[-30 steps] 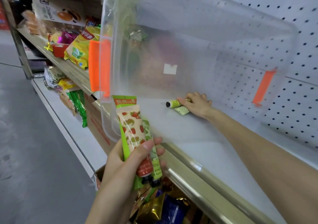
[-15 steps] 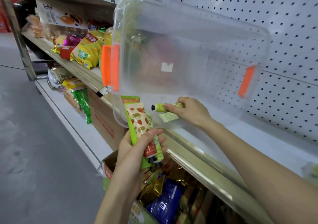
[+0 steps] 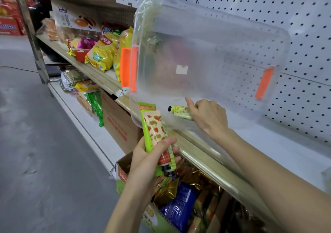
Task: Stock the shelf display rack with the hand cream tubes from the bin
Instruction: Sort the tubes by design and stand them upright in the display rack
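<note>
A clear plastic bin (image 3: 223, 41) with orange clips lies tipped on its side on the white shelf (image 3: 279, 147), its opening toward me. My right hand (image 3: 209, 115) reaches into the bin's mouth and grips small yellow-green hand cream tubes (image 3: 180, 111) with black caps pointing left. My left hand (image 3: 152, 154) hovers in front of the shelf edge, shut on a bunch of hand cream tubes (image 3: 155, 129), one with a strawberry pattern, the others green, caps down.
White pegboard (image 3: 286, 18) backs the shelf. Snack bags (image 3: 102, 53) fill the shelf to the left of the bin. Below the metal shelf lip (image 3: 206, 155) stand open cartons of foil packets (image 3: 179, 200) and a cardboard box (image 3: 116, 121). Grey floor lies to the left.
My right hand has drawn the small yellow-green tubes from deep in the bin toward its front edge. My left hand has kept its tubes.
</note>
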Motion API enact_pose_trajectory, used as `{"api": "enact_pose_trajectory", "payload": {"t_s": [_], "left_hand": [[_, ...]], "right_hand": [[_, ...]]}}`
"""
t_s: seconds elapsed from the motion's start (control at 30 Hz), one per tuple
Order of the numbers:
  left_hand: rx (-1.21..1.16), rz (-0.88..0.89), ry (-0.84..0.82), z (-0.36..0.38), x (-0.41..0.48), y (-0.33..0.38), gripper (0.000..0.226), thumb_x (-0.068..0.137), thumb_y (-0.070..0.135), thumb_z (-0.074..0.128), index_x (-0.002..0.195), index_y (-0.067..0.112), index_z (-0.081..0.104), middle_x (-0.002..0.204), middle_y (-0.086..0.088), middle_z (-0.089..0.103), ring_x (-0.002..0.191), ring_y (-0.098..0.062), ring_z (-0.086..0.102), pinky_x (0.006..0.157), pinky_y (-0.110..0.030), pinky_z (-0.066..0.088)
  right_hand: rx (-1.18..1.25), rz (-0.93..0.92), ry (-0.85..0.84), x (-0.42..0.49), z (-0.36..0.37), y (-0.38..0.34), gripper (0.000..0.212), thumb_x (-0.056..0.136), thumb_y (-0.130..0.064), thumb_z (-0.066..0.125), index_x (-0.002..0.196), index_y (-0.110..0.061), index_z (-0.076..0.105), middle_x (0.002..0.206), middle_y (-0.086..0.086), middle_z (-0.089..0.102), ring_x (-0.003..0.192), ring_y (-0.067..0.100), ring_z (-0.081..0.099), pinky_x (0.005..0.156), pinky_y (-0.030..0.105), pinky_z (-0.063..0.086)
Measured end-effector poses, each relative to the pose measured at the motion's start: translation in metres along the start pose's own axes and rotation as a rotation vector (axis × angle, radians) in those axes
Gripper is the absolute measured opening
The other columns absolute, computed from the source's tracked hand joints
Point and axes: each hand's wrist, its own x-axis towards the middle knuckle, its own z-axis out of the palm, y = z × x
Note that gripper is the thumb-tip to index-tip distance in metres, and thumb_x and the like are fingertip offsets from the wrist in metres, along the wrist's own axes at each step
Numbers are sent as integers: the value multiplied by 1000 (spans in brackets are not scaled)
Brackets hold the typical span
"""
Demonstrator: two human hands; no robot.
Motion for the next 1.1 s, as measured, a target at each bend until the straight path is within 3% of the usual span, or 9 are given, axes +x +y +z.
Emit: {"api": "enact_pose_trajectory", "payload": {"t_s": [0.1,0.17,0.27,0.4,0.53,0.7,0.93,1.0,1.1], "left_hand": [[-69,-7,14,5,0,-3,74,49,33,80,115,10,57,95,-12,75,88,-25,73,66,-31,59],[-112,-4,10,10,-2,-7,71,53,32,80,117,11,55,97,-10,75,92,-25,72,69,-32,60],[-141,14,-5,22,-8,-12,62,63,32,77,119,14,56,105,-8,73,99,-24,70,75,-34,59],[-152,2,-68,42,-27,-16,57,69,28,75,121,14,58,115,-10,70,107,-24,66,90,-39,53],[-245,-47,-54,56,-61,-25,59,67,26,76,122,11,60,115,-11,70,104,-24,68,79,-32,58],[-220,-93,30,77,-108,-35,59,60,23,79,115,8,64,104,-13,73,91,-24,72,76,-32,59],[-184,-134,16,115,-182,-47,50,60,18,77,108,7,65,93,-13,75,77,-23,73,59,-29,58],[-165,-155,28,128,-198,-53,41,64,15,75,104,8,67,92,-12,75,77,-23,73,65,-33,60],[-141,-164,48,151,-220,-63,32,74,10,72,105,7,67,98,-14,74,89,-28,71,82,-41,57]], "right_hand": [[204,251,-48,-7,-16,-4,66,92,-61,24,55,-11,45,63,6,56,61,27,51,55,32,35],[474,461,-115,-20,-28,-7,61,90,-65,25,61,-15,47,74,7,62,72,27,57,70,38,47],[677,596,-164,-57,-43,-19,55,90,-66,28,62,-21,43,70,-6,48,80,25,50,84,40,44],[637,573,-134,-114,-57,-36,60,92,-63,27,60,-18,50,63,-11,48,64,13,49,68,32,37],[623,553,-51,-155,-72,-40,49,92,-60,28,81,-23,57,75,-9,60,71,9,57,63,31,40],[624,534,36,-212,-106,-31,22,94,-48,37,84,-29,39,73,-15,53,66,-5,47,53,20,31],[783,553,203,-289,-158,-9,18,92,-43,48,91,-25,50,77,-17,58,71,-8,55,57,11,37],[816,544,236,-304,-172,0,19,90,-45,49,93,-27,52,82,-13,62,74,-6,58,61,12,42],[783,537,273,-320,-190,17,18,89,-47,50,93,-29,52,90,-9,63,82,6,61,70,30,50]]}}
